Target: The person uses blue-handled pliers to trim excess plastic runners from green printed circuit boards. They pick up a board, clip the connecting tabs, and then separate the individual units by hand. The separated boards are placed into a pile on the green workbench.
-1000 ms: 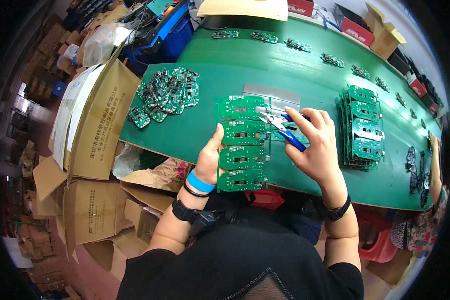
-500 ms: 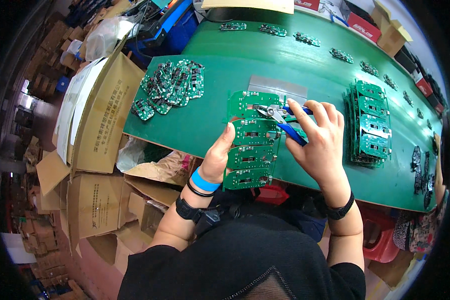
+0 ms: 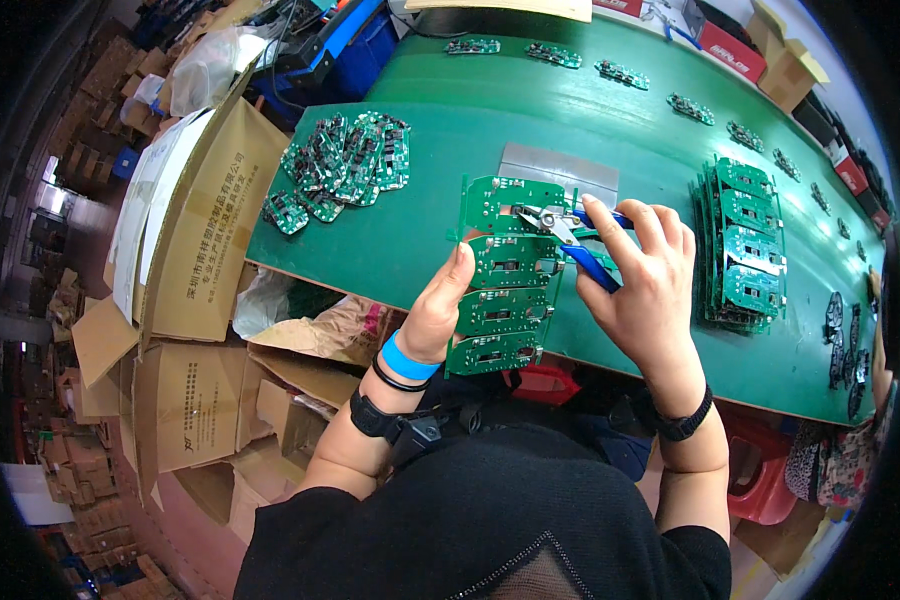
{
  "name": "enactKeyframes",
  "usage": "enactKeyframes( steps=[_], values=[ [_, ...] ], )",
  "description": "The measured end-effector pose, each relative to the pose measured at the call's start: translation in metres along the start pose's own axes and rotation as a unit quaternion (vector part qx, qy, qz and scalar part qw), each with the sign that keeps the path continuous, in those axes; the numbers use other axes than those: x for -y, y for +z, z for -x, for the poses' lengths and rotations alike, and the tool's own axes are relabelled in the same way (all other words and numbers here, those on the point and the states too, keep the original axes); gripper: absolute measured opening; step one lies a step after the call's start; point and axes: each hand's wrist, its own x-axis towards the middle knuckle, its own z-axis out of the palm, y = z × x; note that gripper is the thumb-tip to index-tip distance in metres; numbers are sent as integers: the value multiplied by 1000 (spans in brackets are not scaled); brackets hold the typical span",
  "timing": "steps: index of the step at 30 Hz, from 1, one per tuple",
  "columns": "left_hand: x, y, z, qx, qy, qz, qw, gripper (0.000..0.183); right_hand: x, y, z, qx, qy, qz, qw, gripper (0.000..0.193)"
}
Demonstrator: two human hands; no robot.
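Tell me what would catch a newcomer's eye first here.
The long green circuit board panel at centre, held by the left hand while the right hand works blue-handled cutters at its upper end. Then the heap of small boards upper left and the neat stack of panels at right on the green table.

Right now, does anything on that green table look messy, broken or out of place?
Nothing looks broken. The only untidy spot is the loose heap of small circuit boards at the table's far left, jumbled and overlapping, unlike the neat stack of panels on the right. The left hand and the right hand with blue-handled cutters hold a board panel.
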Motion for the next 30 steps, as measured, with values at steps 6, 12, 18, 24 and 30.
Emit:
enactKeyframes(
  steps=[6,12,18,24,30],
  values=[
    [3,-3,-3,7,4,-26,1000,60,0,-2,0,6,7,-7,1000,61],
    [2,-3,-3,10,13,-41,999,60,-2,1,1,4,-1,-3,1000,60],
    [1,-4,-2,9,5,-39,999,60,-2,5,1,-12,-17,6,1000,61],
    [-1,1,0,-5,-7,18,1000,54,-2,5,0,-12,-32,8,999,61],
    [1,-9,2,-18,-33,8,999,69,-3,11,2,-46,-22,-26,998,57]
  ],
)
